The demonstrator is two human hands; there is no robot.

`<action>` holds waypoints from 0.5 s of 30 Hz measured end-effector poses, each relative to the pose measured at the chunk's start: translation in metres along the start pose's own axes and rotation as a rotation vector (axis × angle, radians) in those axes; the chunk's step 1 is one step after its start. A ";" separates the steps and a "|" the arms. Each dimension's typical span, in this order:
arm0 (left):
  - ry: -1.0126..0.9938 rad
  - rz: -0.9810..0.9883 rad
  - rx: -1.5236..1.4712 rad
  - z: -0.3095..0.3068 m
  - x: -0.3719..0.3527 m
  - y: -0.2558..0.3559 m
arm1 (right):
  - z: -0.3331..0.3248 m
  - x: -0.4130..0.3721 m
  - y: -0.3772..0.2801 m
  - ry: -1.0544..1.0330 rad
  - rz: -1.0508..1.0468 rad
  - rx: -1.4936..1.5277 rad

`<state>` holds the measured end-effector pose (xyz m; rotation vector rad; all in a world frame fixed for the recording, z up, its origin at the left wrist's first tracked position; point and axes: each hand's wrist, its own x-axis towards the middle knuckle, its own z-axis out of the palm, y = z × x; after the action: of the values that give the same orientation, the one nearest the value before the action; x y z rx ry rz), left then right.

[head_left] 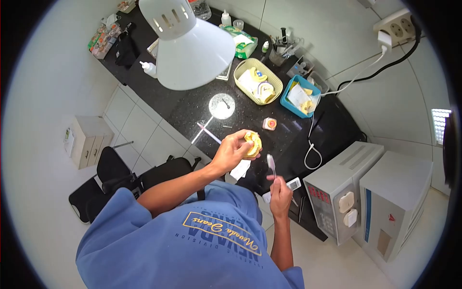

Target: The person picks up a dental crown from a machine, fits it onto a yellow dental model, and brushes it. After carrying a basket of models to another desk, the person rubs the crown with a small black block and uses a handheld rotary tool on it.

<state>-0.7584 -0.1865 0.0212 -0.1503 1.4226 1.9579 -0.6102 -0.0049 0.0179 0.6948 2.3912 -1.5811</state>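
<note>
Left hand (pixel 233 151) clamps yellow dental cast (pixel 253 143), at 11 o'clock from right hand (pixel 280 195), which pinches thin tool (pixel 271 166), axis 12–6, tip nearest cast.

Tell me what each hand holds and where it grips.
Left hand grips a yellow dental cast around its side; right hand holds a thin tool by its lower end.

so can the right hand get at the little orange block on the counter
Probably, the path looks free: the orange block sits alone on bare counter beyond the right hand, but that hand is shut on a thin tool.
</note>
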 end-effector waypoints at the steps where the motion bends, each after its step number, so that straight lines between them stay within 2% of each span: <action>1: -0.036 0.003 0.078 -0.002 0.001 -0.005 | 0.002 0.005 -0.025 0.017 -0.073 0.029; 3: -0.072 0.036 0.157 0.002 0.004 -0.014 | 0.011 0.016 -0.042 0.025 -0.176 0.056; 4: -0.056 0.113 0.221 0.001 0.007 -0.018 | 0.014 0.015 -0.032 -0.030 -0.196 0.001; 6: -0.070 0.015 0.035 0.000 0.010 -0.018 | 0.013 -0.003 -0.018 -0.037 -0.071 0.052; 8: -0.045 -0.058 -0.057 -0.008 0.014 -0.019 | 0.009 -0.004 -0.014 -0.036 -0.112 -0.013; 10: -0.074 -0.007 0.126 -0.016 0.026 -0.037 | 0.007 0.003 -0.022 -0.008 -0.062 0.019; 12: -0.113 -0.022 0.161 -0.013 0.029 -0.024 | 0.021 0.017 -0.020 -0.078 -0.130 0.011; 14: -0.011 -0.034 -0.053 -0.020 0.031 -0.002 | 0.023 0.006 0.016 0.002 -0.123 -0.026; 15: 0.044 0.047 -0.133 -0.036 0.041 0.000 | 0.021 0.002 0.038 0.050 0.064 -0.033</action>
<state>-0.7998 -0.1986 -0.0117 -0.2239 1.3342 2.1004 -0.5956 -0.0110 -0.0222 0.8056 2.3987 -1.5127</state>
